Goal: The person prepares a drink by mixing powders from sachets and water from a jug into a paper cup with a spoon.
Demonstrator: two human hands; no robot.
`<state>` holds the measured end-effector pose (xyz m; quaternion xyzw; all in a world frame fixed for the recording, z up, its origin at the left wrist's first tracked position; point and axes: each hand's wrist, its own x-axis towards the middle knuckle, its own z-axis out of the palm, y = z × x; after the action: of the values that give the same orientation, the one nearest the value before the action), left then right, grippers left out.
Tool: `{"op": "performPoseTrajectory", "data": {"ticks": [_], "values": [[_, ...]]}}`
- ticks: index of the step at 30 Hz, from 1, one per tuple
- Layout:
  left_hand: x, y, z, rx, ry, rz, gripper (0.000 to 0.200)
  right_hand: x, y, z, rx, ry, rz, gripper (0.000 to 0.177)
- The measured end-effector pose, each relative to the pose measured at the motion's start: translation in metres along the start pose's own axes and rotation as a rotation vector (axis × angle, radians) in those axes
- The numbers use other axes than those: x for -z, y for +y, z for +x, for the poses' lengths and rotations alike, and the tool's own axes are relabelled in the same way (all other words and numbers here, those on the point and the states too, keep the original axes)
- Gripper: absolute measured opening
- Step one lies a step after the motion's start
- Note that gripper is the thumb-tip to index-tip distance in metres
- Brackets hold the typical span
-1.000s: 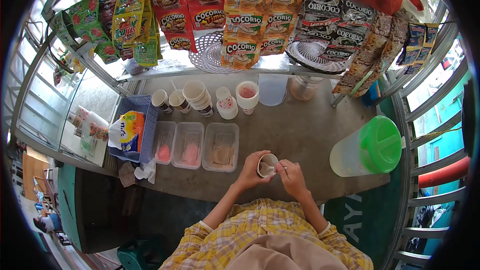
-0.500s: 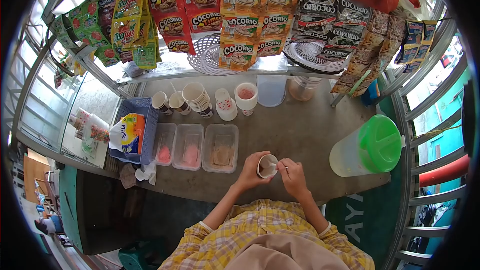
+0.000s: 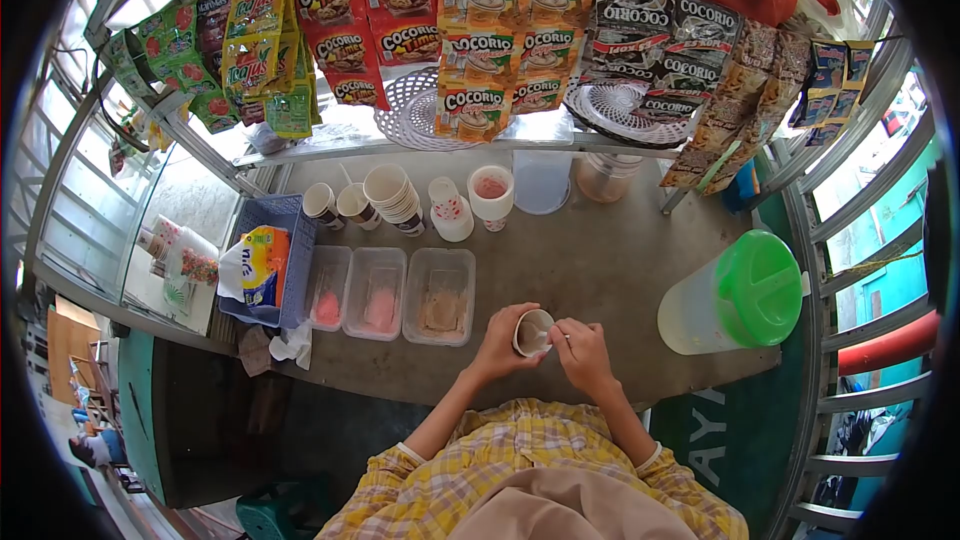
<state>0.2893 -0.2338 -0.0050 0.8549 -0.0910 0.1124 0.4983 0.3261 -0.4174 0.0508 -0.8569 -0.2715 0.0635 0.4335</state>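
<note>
My left hand [image 3: 499, 345] is wrapped round a paper cup [image 3: 532, 321], its mouth tilted up toward me. At the cup's right rim, my right hand [image 3: 584, 354] pinches a thin white spoon [image 3: 553, 338] whose lower end reaches into the cup. Whatever lies at the bottom of the cup is too small to make out. Left of my hands stands a clear plastic box of brown powder [image 3: 442, 312], beside a box with pink powder [image 3: 381, 310] and a smaller one, also with pink powder [image 3: 328, 308].
A jug with a green lid [image 3: 758, 285] stands to the right. Behind are stacked paper cups [image 3: 390, 190] and a cup of pink powder [image 3: 491, 186]. A blue basket [image 3: 303, 260] holds a tissue pack [image 3: 263, 265]. Drink sachets [image 3: 485, 40] hang above the table [image 3: 600, 260].
The spoon in my right hand has shifted slightly within the cup, and the right fingers have moved a little left. The left hand keeps the cup in nearly the same place.
</note>
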Motion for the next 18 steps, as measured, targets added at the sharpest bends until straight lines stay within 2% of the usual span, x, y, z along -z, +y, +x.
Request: {"op": "performPoseTrajectory", "data": {"ticks": [4,7,10,13,16,18], "values": [[0.0,-0.001,0.0,-0.009,0.01,0.003,0.08,0.0,-0.003,0.0,-0.02,0.028,0.069,0.024],[0.0,0.002,0.0,0.005,0.008,0.003,0.08,0.002,-0.001,0.001,-0.027,-0.052,0.059,0.025],[-0.001,0.0,0.0,-0.007,0.003,0.009,0.079,0.001,0.008,0.0,-0.088,-0.136,0.24,0.024],[0.0,0.001,0.0,-0.013,0.016,0.011,0.079,0.005,-0.008,0.0,0.031,-0.003,0.036,0.022],[0.0,0.0,0.0,-0.016,0.008,0.009,0.079,0.007,-0.003,-0.003,0.03,-0.13,0.021,0.022],[0.0,0.001,-0.001,-0.009,0.01,0.008,0.079,0.01,-0.014,-0.003,0.047,-0.088,0.048,0.021]]}}
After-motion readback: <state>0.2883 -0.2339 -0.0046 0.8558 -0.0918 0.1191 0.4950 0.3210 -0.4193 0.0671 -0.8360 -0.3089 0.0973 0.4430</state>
